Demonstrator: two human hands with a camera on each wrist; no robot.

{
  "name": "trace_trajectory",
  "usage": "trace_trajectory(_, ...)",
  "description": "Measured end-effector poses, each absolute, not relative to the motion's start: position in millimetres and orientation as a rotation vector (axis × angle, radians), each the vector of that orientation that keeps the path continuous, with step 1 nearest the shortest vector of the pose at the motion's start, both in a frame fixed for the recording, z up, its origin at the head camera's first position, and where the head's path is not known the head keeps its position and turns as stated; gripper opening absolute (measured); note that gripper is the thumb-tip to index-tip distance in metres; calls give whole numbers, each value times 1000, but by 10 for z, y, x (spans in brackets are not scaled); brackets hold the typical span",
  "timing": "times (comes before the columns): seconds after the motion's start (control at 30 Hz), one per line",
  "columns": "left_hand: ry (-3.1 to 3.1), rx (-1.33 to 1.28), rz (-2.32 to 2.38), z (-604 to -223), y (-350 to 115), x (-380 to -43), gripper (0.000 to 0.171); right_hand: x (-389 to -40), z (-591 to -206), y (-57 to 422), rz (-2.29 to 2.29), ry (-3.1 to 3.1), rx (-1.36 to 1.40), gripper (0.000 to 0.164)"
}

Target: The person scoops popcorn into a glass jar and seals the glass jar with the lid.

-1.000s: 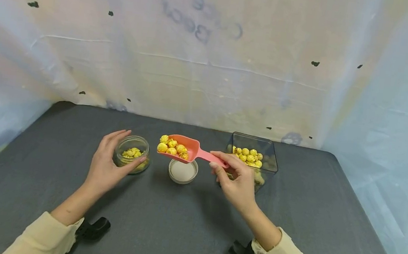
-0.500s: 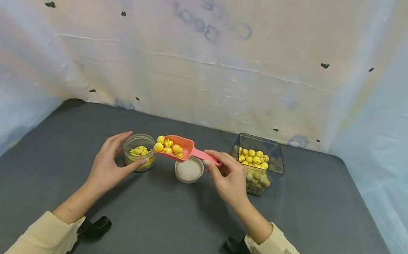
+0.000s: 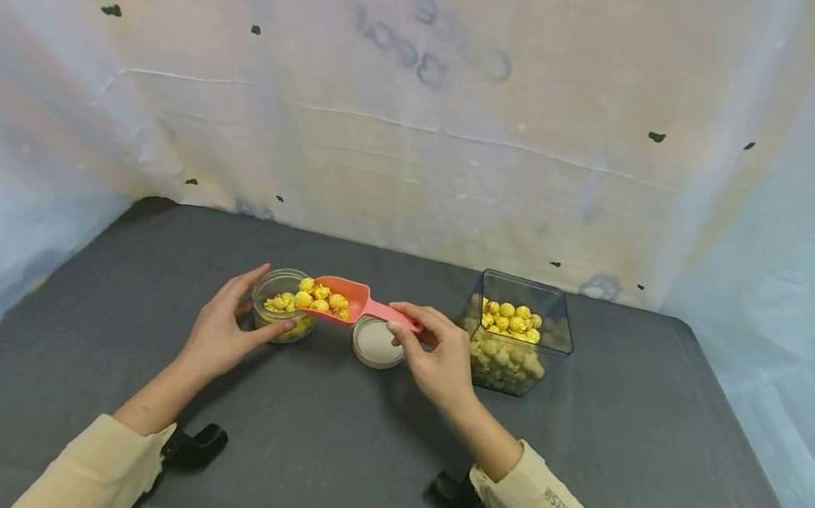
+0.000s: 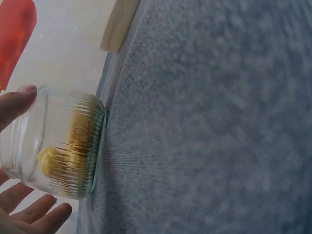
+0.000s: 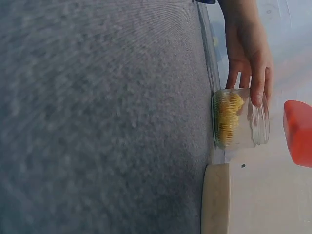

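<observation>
A glass jar [image 4: 61, 109] with some yellow popcorn [image 4: 73, 151] at its bottom stands on the table. My left hand [image 3: 221, 329] holds it from the side, thumb against the glass near the neck and fingers around the far side. Between thumb and fingers my right hand [image 3: 444, 363] pinches the handle of a pink scoop [image 3: 357, 299]. Round popcorn pieces [image 3: 322, 301] fill the scoop's front, which overlaps the jar's right rim in the head view. From the right wrist view, the red-looking scoop [image 5: 300, 134] is above the jar mouth.
A white round lid [image 3: 376, 344] lies on the grey table [image 3: 325, 446] just right of the jar. Farther right stands a clear square container [image 3: 558, 334] partly filled with popcorn. A pale sheet [image 3: 416, 179] hangs behind the table.
My right hand has moved left with the loaded scoop, from beside the jar to over its rim. The left hand has stayed around the jar, and the head view has shifted slightly.
</observation>
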State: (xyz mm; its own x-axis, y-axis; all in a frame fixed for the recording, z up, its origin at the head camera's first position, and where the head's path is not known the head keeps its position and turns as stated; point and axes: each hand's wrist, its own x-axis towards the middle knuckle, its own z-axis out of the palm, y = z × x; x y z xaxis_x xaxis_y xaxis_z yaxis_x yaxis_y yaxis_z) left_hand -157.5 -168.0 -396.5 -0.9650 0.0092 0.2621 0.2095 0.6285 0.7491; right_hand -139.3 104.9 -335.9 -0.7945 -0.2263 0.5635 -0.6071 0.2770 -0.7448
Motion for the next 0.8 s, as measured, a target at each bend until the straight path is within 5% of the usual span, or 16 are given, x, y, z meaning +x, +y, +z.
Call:
trace_trajectory(0.53,-2677,-151,-1366,-3982,-1745,-1601,90,-1447,-3407,964,1558,-2233,724,22)
trace_trajectory(0.8,-2685,-150,-1394,-4001,-1739,-1602,90,-1633,-3721,1006,1573,-2223,711,24)
